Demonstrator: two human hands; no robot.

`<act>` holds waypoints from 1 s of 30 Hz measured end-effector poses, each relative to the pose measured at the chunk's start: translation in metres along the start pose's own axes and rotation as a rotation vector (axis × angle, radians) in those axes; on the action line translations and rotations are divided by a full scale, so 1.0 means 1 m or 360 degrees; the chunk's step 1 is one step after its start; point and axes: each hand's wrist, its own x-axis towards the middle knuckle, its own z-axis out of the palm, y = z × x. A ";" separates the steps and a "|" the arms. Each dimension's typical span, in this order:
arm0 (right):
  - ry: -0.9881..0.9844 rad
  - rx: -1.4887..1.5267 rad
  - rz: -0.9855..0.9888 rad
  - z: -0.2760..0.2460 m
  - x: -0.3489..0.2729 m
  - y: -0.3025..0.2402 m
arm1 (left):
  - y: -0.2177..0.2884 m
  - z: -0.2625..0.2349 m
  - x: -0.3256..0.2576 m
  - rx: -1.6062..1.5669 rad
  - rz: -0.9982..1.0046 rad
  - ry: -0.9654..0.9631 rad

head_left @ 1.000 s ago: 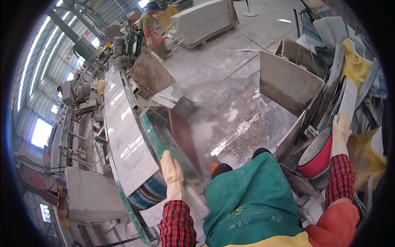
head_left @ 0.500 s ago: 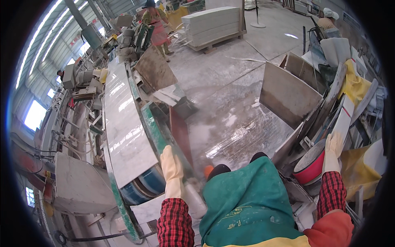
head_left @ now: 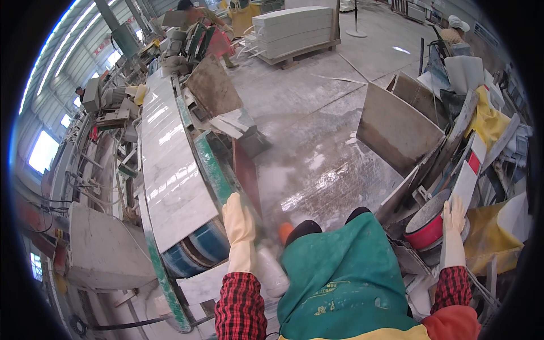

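Observation:
My left hand (head_left: 239, 229), in a pale rubber glove, rests on the green edge rail (head_left: 212, 167) of a long bench that carries a white marble slab (head_left: 170, 164). My right hand (head_left: 454, 226), also gloved, reaches out to the right with fingers apart, at the rim of a red bucket (head_left: 426, 229) filled with grey material. Neither hand grips anything that I can see. I wear a green apron (head_left: 345, 283) and red checked sleeves. Two dark shoe tips and an orange thing (head_left: 286, 231) show just past the apron.
Blue drums (head_left: 201, 249) sit under the slab. Grey stone slabs (head_left: 399, 130) lean at the right among yellow cloth and panels. The wet concrete floor (head_left: 317, 164) lies ahead. A pallet of stacked white slabs (head_left: 294, 31) and other people stand far back.
The view has tilted down and swung slightly left. My right hand has dropped from the leaning panels to the red bucket's rim. My left hand stays on the green rail.

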 end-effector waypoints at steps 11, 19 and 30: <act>0.0014 -0.0133 0.0010 -0.004 0.083 0.002 | -0.002 0.006 0.000 0.0004 0.0038 0.0072; 0.0117 -0.0047 0.0030 0.000 0.126 0.010 | -0.005 0.012 -0.002 0.0017 0.0140 0.0224; 0.0068 -0.0208 0.0157 -0.011 0.044 -0.019 | -0.002 0.001 0.001 0.0002 0.0161 0.0315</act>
